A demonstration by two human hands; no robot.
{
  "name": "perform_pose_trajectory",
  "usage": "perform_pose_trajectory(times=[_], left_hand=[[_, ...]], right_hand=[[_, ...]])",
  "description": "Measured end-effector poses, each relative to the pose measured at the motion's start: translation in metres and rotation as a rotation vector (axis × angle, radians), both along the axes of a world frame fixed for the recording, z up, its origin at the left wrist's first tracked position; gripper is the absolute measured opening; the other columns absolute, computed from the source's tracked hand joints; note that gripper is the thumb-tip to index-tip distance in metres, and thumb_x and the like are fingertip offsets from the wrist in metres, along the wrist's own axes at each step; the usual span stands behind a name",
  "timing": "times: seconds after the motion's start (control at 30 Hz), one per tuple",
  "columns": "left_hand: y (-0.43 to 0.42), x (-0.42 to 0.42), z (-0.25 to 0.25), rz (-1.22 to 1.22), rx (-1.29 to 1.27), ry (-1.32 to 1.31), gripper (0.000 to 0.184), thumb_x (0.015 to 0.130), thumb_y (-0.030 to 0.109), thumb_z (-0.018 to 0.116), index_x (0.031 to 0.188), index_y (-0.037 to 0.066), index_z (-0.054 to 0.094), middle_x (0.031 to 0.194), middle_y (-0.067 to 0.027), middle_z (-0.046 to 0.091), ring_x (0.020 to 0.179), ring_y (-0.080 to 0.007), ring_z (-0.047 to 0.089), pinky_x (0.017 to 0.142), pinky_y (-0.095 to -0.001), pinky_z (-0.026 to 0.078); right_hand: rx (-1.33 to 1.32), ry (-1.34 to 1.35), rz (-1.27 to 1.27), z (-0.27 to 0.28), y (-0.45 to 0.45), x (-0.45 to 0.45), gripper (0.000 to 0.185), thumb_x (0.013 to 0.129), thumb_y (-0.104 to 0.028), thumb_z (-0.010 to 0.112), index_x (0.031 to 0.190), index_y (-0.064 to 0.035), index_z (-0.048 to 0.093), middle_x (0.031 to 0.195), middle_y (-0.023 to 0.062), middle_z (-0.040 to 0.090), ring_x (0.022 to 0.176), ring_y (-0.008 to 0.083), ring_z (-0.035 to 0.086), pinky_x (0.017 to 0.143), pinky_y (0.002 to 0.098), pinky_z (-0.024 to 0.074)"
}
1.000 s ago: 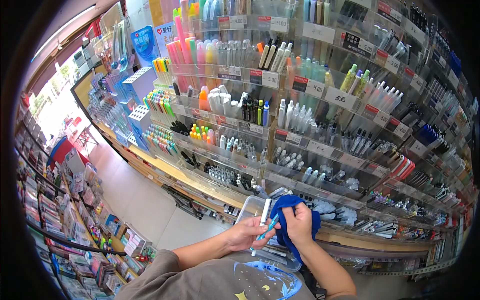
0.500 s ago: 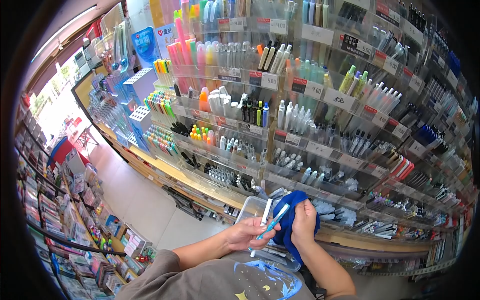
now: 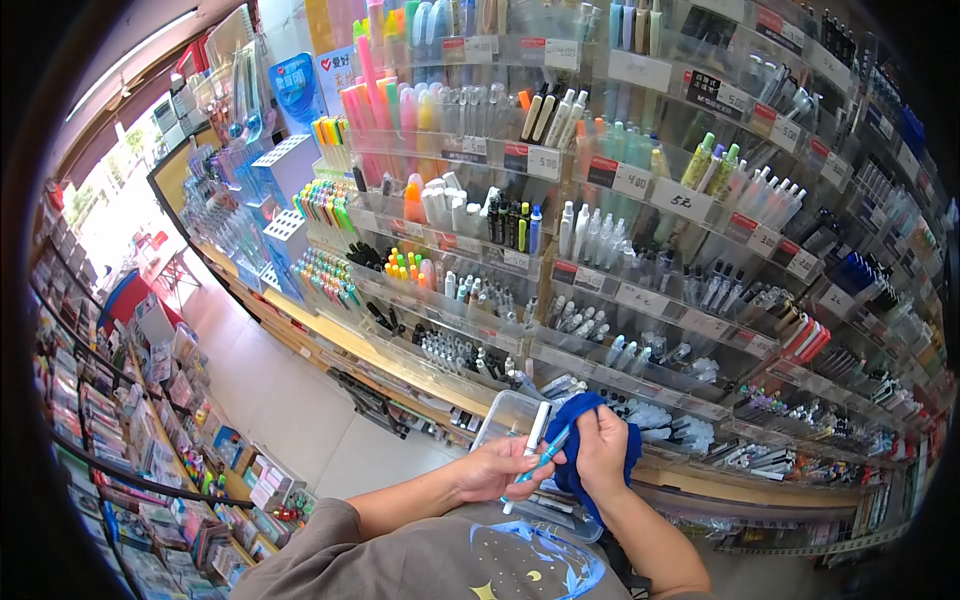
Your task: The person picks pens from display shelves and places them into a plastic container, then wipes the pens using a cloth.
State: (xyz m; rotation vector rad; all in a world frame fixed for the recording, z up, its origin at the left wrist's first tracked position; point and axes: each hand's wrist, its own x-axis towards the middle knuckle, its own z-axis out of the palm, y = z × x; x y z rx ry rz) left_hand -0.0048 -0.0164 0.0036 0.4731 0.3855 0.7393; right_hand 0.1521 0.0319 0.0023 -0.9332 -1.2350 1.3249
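Observation:
My left hand [image 3: 493, 470] is closed round a white pen [image 3: 538, 428] and a light blue pen [image 3: 546, 458], both pointing up and to the right. A dark blue cloth [image 3: 570, 478] hangs from my right hand [image 3: 602, 450], its fingers pinching the fabric. The upper end of the blue pen meets the cloth. Behind and below my hands is a clear plastic box [image 3: 496, 415] with pens in it, partly hidden by my hands and the cloth.
Clear tiered racks [image 3: 640, 300] full of pens and markers rise in front, with price labels. A wooden ledge [image 3: 400, 370] runs along their base. At the left, another shelf [image 3: 165, 440] holds packaged goods beside the tiled floor [image 3: 280, 400].
The cloth first came off the blue pen's upper end, baring it, and now meets it again as my right hand moved slightly left. My left hand keeps both pens.

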Motion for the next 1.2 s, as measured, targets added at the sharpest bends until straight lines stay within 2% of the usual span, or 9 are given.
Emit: perform_pose_trajectory(times=[0.07, 0.17, 0.37, 0.47, 0.63, 0.77, 1.0, 1.1, 1.2], left_hand=[[0.002, -0.002, -0.004, -0.077, 0.022, -0.054, 0.037, 0.084, 0.022, 0.056, 0.113, 0.001, 0.044, 0.076, -0.0022, 0.047, 0.050, -0.0076, 0.039, 0.046, -0.0197, 0.029], [0.003, -0.003, -0.009, -0.156, 0.020, -0.158, 0.037, 0.085, 0.022, 0.055, 0.113, 0.000, 0.043, 0.077, -0.0021, 0.047, 0.049, -0.0073, 0.038, 0.045, -0.0193, 0.029], [0.004, -0.003, -0.007, -0.192, -0.013, -0.311, 0.033, 0.086, 0.017, 0.053, 0.112, -0.002, 0.045, 0.074, -0.0028, 0.048, 0.046, -0.0065, 0.040, 0.043, -0.0197, 0.031], [0.004, -0.003, -0.010, -0.244, 0.006, -0.335, 0.037, 0.086, 0.019, 0.053, 0.115, -0.001, 0.043, 0.077, -0.0028, 0.047, 0.048, -0.0073, 0.041, 0.044, -0.0198, 0.032], [0.003, 0.002, -0.003, -0.264, -0.011, -0.323, 0.040, 0.085, 0.019, 0.055, 0.116, -0.002, 0.042, 0.077, -0.0030, 0.048, 0.049, -0.0086, 0.045, 0.043, -0.0197, 0.035], [-0.002, 0.000, 0.001, -0.288, 0.137, -0.010, 0.037, 0.085, 0.019, 0.055, 0.113, -0.002, 0.043, 0.078, -0.0042, 0.050, 0.053, -0.0096, 0.050, 0.044, -0.0197, 0.039], [0.002, -0.053, 0.007, -0.378, 0.306, 0.141, 0.029, 0.087, 0.012, 0.050, 0.108, -0.005, 0.042, 0.073, -0.0055, 0.049, 0.055, -0.0122, 0.048, 0.049, -0.0241, 0.039], [0.009, -0.077, -0.003, -0.197, 0.088, 0.001, 0.023, 0.086, 0.015, 0.051, 0.102, -0.001, 0.046, 0.071, -0.0041, 0.048, 0.056, -0.0100, 0.046, 0.046, -0.0238, 0.036], [0.020, -0.062, -0.012, 0.129, 0.073, -0.068, 0.021, 0.086, 0.018, 0.053, 0.100, 0.002, 0.048, 0.071, -0.0029, 0.048, 0.055, -0.0084, 0.045, 0.046, -0.0213, 0.034]], right_hand=[[-0.147, 0.224, -0.080, 0.003, 0.001, -0.004, 0.022, 0.092, -0.018, 0.043, 0.080, -0.0046, 0.056, 0.067, 0.0012, 0.059, 0.057, 0.0061, 0.052, 0.053, 0.0200, 0.0414], [-0.338, 0.334, -0.039, 0.007, 0.010, 0.003, 0.013, 0.088, -0.014, 0.051, 0.084, -0.0036, 0.058, 0.075, 0.0006, 0.059, 0.064, 0.0062, 0.052, 0.059, 0.0203, 0.0421], [-0.365, 0.171, 0.453, 0.006, 0.005, 0.010, 0.012, 0.078, -0.003, 0.060, 0.089, -0.0034, 0.058, 0.082, -0.0001, 0.059, 0.072, 0.0058, 0.053, 0.067, 0.0194, 0.0426], [-0.231, 0.085, 0.472, 0.004, 0.003, 0.010, 0.014, 0.075, -0.001, 0.062, 0.088, -0.0029, 0.058, 0.082, -0.0001, 0.058, 0.071, 0.0053, 0.052, 0.065, 0.0192, 0.0427], [-0.130, 0.139, 0.276, 0.013, -0.003, 0.002, 0.014, 0.076, 0.000, 0.060, 0.089, -0.0019, 0.055, 0.081, -0.0003, 0.057, 0.073, 0.0058, 0.052, 0.065, 0.0199, 0.0427], [-0.180, 0.317, -0.010, 0.011, 0.006, 0.003, 0.010, 0.082, -0.001, 0.052, 0.092, -0.0022, 0.052, 0.083, 0.0022, 0.056, 0.073, 0.0079, 0.052, 0.067, 0.0217, 0.0440], [-0.113, 0.356, -0.107, 0.008, 0.009, 0.006, 0.007, 0.087, -0.004, 0.043, 0.093, -0.0029, 0.047, 0.081, 0.0027, 0.053, 0.072, 0.0081, 0.049, 0.068, 0.0215, 0.0416], [-0.106, 0.353, -0.045, 0.010, 0.008, 0.005, 0.007, 0.087, -0.004, 0.043, 0.093, -0.0026, 0.046, 0.081, 0.0028, 0.052, 0.073, 0.0086, 0.049, 0.068, 0.0216, 0.0412], [-0.063, 0.324, 0.037, 0.006, 0.007, 0.003, 0.008, 0.087, -0.004, 0.043, 0.095, -0.0024, 0.045, 0.082, 0.0029, 0.052, 0.073, 0.0087, 0.048, 0.069, 0.0216, 0.0408]])
